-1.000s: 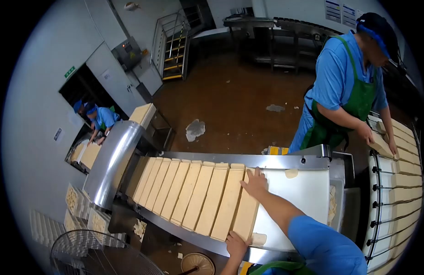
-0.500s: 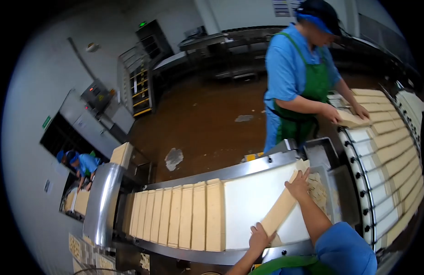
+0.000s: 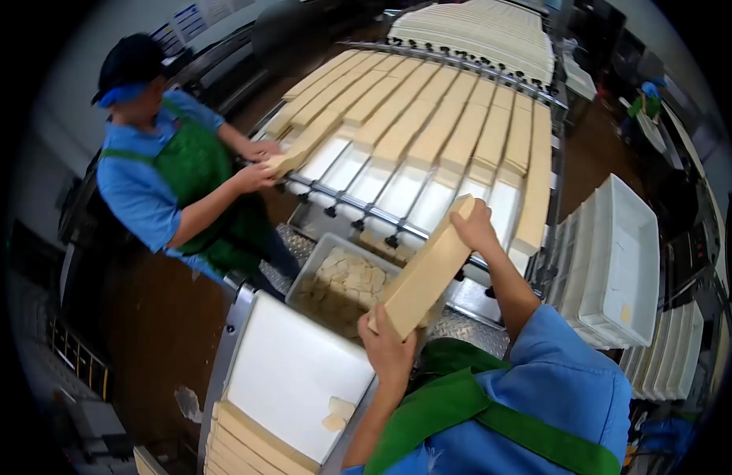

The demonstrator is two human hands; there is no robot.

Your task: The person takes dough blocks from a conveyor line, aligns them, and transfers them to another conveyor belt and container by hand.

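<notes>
A long, thick stack of pale yellow sheets is held between my two hands, above a scrap bin and close to the front edge of the lane conveyor. My left hand grips its near end, fingers wrapped round it. At the far end, my right hand is closed on the stack. Beyond it, long pale yellow blocks lie side by side on the white lane conveyor. To my left is the white belt, with more upright stacks at its lower end and a few loose scraps.
A grey bin full of scraps stands between the belt and the lanes. A co-worker at the left holds another block at the lane edge. White trays are piled at the right. Another person is far back.
My view has swung right, from the white belt to the lane conveyor. Both hands have carried the stack off the belt to the lanes' front edge.
</notes>
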